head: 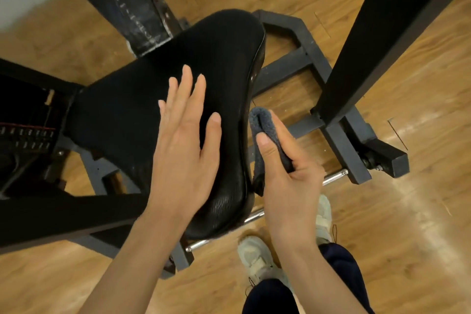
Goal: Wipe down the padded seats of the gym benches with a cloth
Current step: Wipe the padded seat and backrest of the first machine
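Looking straight down, the head view shows a black padded seat (163, 99) of a gym bench, its long axis running from the lower middle of the frame up toward the upper right, where its rounded far end points away from the person; a narrower arm of the pad branches off to the left. The near end of the pad shows a grained, leather-like surface. The left hand (183, 150) lies palm down over the pad with its fingers (187, 84) straight and slightly spread, pointing up the pad's long axis, the thumb held apart to the right; whether the palm presses on the pad or hovers just above it cannot be told. The right hand (288, 186) is just beside the right edge of the seat, over the floor, and holds a folded dark grey cloth (267, 130). The cloth is pinched between the thumb, which lies on top of it, and the curled fingers beneath; its folded end points up and away from the person, roughly parallel to the seat's edge, and its lower end hangs against the side of the pad. Under the seat a dark metal frame (341, 140) and a chrome bar (334, 177) stand on a wooden floor (420, 199). Two pale sneakers (254, 257) and dark trousers show at the bottom right.
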`<action>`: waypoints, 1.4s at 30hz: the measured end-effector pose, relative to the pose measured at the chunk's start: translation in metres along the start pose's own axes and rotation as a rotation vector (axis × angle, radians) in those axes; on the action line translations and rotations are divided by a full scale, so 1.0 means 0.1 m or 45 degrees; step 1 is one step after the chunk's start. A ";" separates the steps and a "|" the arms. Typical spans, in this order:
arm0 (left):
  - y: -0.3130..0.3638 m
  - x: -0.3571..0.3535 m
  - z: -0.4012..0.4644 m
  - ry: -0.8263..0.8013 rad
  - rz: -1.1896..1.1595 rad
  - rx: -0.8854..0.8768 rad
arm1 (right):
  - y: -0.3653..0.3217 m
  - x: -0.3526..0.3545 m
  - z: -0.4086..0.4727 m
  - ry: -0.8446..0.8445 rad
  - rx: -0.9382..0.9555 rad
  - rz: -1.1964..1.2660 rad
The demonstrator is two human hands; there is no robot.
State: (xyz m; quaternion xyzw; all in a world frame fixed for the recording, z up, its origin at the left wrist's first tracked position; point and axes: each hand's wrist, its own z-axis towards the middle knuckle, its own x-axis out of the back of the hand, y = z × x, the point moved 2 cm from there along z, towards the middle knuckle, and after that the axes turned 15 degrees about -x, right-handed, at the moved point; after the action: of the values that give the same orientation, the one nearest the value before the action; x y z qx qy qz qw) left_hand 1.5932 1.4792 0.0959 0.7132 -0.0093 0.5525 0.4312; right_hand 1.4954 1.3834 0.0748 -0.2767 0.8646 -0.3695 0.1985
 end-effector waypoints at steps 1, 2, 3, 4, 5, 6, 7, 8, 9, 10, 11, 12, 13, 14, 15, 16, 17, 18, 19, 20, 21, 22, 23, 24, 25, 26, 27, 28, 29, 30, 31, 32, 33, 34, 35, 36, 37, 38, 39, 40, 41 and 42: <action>0.00 -0.03 0.10 -0.031 0.004 -0.003 | -0.02 -0.02 0.07 -0.006 -0.003 0.009; 0.00 -0.07 0.19 -0.061 0.010 -0.001 | -0.04 -0.04 0.14 -0.008 -0.008 0.025; -0.01 -0.11 0.29 -0.085 0.019 0.001 | -0.04 -0.05 0.21 -0.005 -0.015 0.048; -0.02 -0.14 0.37 -0.103 0.028 0.002 | -0.05 -0.07 0.27 0.006 -0.016 0.074; -0.03 -0.18 0.44 -0.115 0.039 -0.001 | -0.06 -0.08 0.33 0.020 -0.019 0.101; -0.04 -0.22 0.50 -0.125 0.052 -0.008 | -0.05 -0.09 0.38 0.034 -0.026 0.136; -0.05 -0.25 0.53 -0.131 0.068 -0.016 | -0.06 -0.10 0.45 0.047 -0.035 0.178; -0.05 -0.28 0.55 -0.134 0.085 -0.024 | -0.06 -0.12 0.52 0.064 -0.043 0.220; -0.06 -0.30 0.55 -0.131 0.100 -0.029 | -0.09 -0.13 0.63 0.088 -0.045 0.251; -0.06 -0.31 0.54 -0.127 0.111 -0.031 | -0.13 -0.15 0.76 0.119 -0.039 0.270; -0.07 -0.32 0.54 -0.122 0.117 -0.035 | -0.18 -0.18 0.92 0.140 -0.030 0.283; -0.08 -0.32 0.53 -0.114 0.122 -0.042 | -0.23 -0.22 1.10 0.147 -0.023 0.293; -0.09 -0.33 0.53 -0.105 0.123 -0.048 | -0.29 -0.28 1.28 0.144 -0.023 0.293; -0.09 -0.33 0.52 -0.097 0.123 -0.049 | -0.32 -0.35 1.40 0.139 -0.027 0.295; -0.10 -0.34 0.52 -0.092 0.124 -0.047 | -0.34 -0.42 1.44 0.126 -0.023 0.316; -0.10 -0.34 0.53 -0.088 0.124 -0.045 | -0.33 -0.46 1.41 0.103 -0.023 0.336; -0.10 -0.34 0.53 -0.086 0.125 -0.044 | -0.29 -0.48 1.30 0.082 -0.013 0.336; -0.10 -0.35 0.53 -0.086 0.124 -0.043 | -0.19 -0.46 1.15 0.046 0.000 0.324; -0.10 -0.35 0.53 -0.088 0.120 -0.042 | -0.09 -0.43 0.95 -0.016 0.018 0.309; -0.10 -0.35 0.54 -0.091 0.114 -0.037 | -0.02 -0.39 0.74 -0.081 0.026 0.312; -0.10 -0.35 0.54 -0.091 0.109 -0.030 | 0.01 -0.37 0.60 -0.132 0.045 0.313; -0.10 -0.34 0.54 -0.088 0.112 -0.029 | 0.00 -0.37 0.61 -0.124 0.069 0.345; -0.09 -0.34 0.53 -0.085 0.120 -0.033 | -0.07 -0.40 0.75 -0.073 0.088 0.353; -0.09 -0.34 0.53 -0.082 0.131 -0.037 | -0.15 -0.45 0.96 0.000 0.090 0.351; -0.08 -0.34 0.53 -0.080 0.141 -0.034 | -0.24 -0.50 1.24 0.073 0.039 0.369; -0.08 -0.35 0.53 -0.078 0.148 -0.026 | -0.34 -0.55 1.52 0.139 -0.026 0.409; -0.08 -0.35 0.53 -0.077 0.153 -0.021 | -0.43 -0.58 1.71 0.161 -0.055 0.428; -0.08 -0.35 0.53 -0.078 0.158 -0.022 | -0.46 -0.58 1.80 0.159 -0.047 0.428; -0.08 -0.35 0.53 -0.077 0.158 -0.026 | -0.45 -0.57 1.74 0.131 -0.022 0.420; -0.08 -0.36 0.53 -0.073 0.155 -0.028 | -0.39 -0.53 1.60 0.094 0.013 0.397; -0.09 -0.35 0.54 -0.071 0.150 -0.030 | -0.27 -0.48 1.38 0.037 0.031 0.377; -0.09 -0.36 0.54 -0.074 0.143 -0.031 | -0.15 -0.43 1.12 -0.027 0.056 0.375; -0.08 -0.36 0.54 -0.078 0.133 -0.030 | -0.06 -0.38 0.85 -0.069 0.088 0.384; -0.09 -0.35 0.54 -0.080 0.124 -0.026 | 0.03 -0.36 0.67 -0.103 0.119 0.379; -0.09 -0.35 0.55 -0.081 0.124 -0.025 | 0.05 -0.36 0.65 -0.116 0.128 0.375; -0.09 -0.35 0.55 -0.084 0.131 -0.030 | 0.00 -0.37 0.78 -0.115 0.130 0.331; -0.08 -0.35 0.55 -0.086 0.141 -0.041 | -0.09 -0.40 0.95 -0.098 0.120 0.290; -0.08 -0.34 0.54 -0.082 0.150 -0.046 | -0.15 -0.44 1.18 -0.040 0.077 0.298; -0.08 -0.34 0.54 -0.078 0.159 -0.047 | -0.25 -0.48 1.38 0.024 0.009 0.371; -0.08 -0.35 0.54 -0.076 0.168 -0.046 | -0.33 -0.51 1.51 0.056 -0.026 0.449; -0.09 -0.35 0.54 -0.078 0.176 -0.041 | -0.36 -0.53 1.54 0.070 -0.020 0.487; -0.08 -0.35 0.53 -0.078 0.177 -0.037 | -0.34 -0.53 1.45 0.060 -0.001 0.489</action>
State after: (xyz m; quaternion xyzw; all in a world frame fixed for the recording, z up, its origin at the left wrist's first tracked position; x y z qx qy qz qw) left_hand 1.6253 1.4348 0.0618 0.7211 -0.0802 0.5588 0.4016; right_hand 1.6266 1.3201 0.0142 -0.0981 0.9060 -0.3309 0.2451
